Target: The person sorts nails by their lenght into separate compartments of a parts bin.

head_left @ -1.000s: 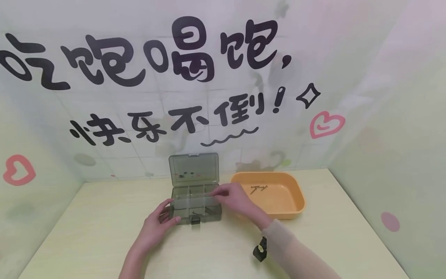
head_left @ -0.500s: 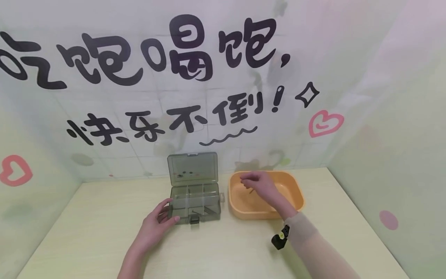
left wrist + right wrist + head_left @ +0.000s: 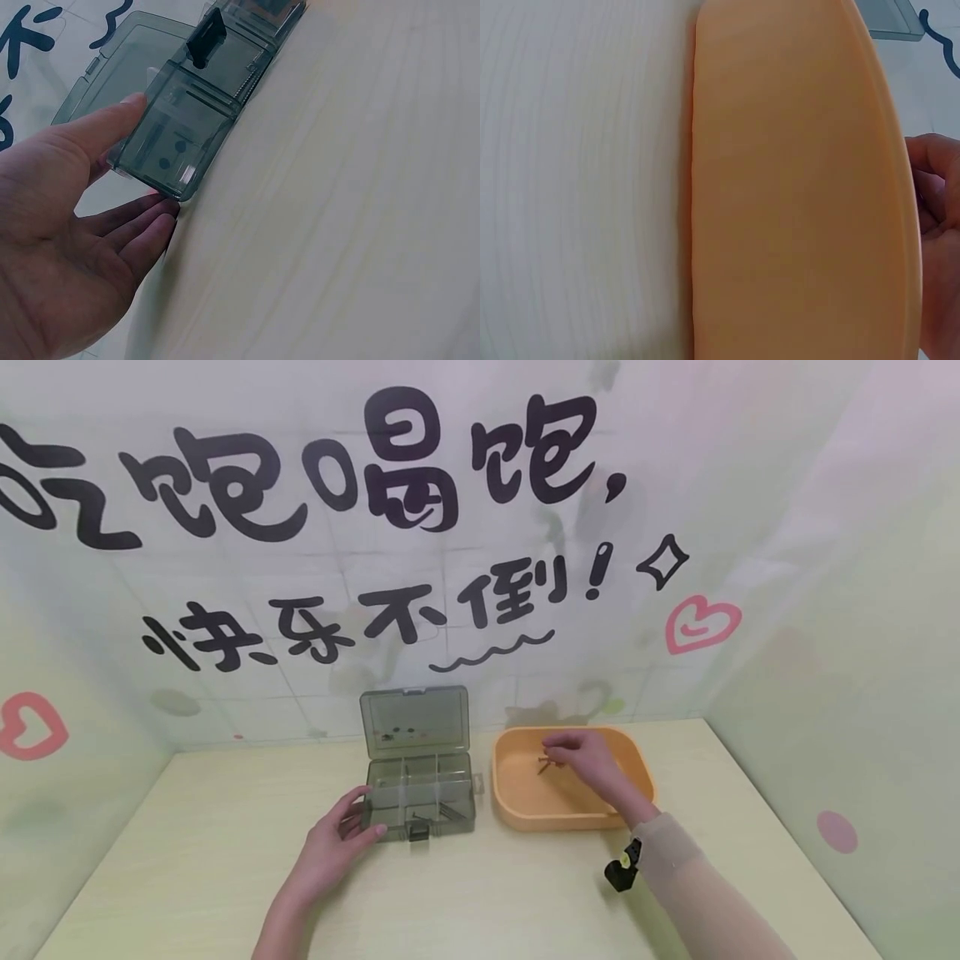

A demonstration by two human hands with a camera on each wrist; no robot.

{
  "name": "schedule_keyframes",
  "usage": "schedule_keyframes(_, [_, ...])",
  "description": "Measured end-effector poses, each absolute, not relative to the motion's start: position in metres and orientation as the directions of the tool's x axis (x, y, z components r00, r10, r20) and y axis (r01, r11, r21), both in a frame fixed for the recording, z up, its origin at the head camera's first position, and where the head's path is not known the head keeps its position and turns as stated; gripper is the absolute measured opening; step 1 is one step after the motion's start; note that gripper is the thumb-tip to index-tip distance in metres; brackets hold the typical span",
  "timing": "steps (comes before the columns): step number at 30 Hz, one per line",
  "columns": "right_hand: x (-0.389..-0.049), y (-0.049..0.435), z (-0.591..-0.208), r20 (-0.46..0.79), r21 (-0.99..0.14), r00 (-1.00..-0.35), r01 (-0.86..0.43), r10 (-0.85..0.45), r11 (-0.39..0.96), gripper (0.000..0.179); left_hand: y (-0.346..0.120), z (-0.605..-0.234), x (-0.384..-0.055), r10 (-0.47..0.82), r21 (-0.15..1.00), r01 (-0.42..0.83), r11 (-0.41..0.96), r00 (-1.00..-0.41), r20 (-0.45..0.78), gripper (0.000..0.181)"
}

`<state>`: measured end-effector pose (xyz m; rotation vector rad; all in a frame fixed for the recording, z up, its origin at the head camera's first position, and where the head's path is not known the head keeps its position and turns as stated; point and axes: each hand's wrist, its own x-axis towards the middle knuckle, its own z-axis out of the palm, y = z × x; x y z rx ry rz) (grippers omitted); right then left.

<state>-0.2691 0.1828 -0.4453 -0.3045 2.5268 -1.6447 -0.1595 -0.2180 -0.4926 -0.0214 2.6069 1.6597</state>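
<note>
left hand point(image 3: 336, 843) grips the divided box point(image 3: 420, 795) by its left side; right hand point(image 3: 592, 762) is at the screws point(image 3: 544, 767) in the orange tray point(image 3: 525, 795), hold unclear; best pinched singly, by the head.

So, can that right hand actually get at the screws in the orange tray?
Likely yes: the right hand is over the open-topped orange tray, its fingers look right by the screws, and nothing visible blocks the way.

Setting: partitioned nook point(image 3: 300, 714); from here, wider premises unclear.
Walls point(image 3: 840, 610): printed, enclosing three sides, black lettering point(image 3: 397, 594), pink hearts point(image 3: 701, 625).
Tabletop point(image 3: 480, 902): pale, wood-grained, between the walls.
</note>
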Motion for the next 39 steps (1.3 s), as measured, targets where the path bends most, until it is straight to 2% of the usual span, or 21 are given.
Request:
schedule_keyframes(6, [-0.269,0.191,-0.446,-0.021,-0.899,-0.974,-0.080,-0.225,0.430,0.030,-0.217,-0.491,-0.158,0.015,0.907,-0.036,0.419,-0.999,-0.047,0.074])
schedule_keyframes(16, [-0.277,0.202,-0.453,0.042,-0.809,-0.980,-0.148,-0.196,0.569,0.024,-0.217,-0.488,-0.157,0.011,0.907,-0.037,0.420,-0.999,-0.046,0.074])
schedule_keyframes(30, [-0.289,0.215,-0.470,0.120,-0.758,-0.981,-0.189,-0.151,0.624,0.019,-0.217,-0.486,-0.158,0.019,0.906,-0.033,0.423,-0.999,-0.045,0.073])
schedule_keyframes(39, [-0.289,0.212,-0.471,0.160,-0.683,-0.964,-0.264,-0.212,0.681,0.021,-0.218,-0.489,-0.157,0.018,0.906,-0.047,0.422,-0.998,-0.060,0.074])
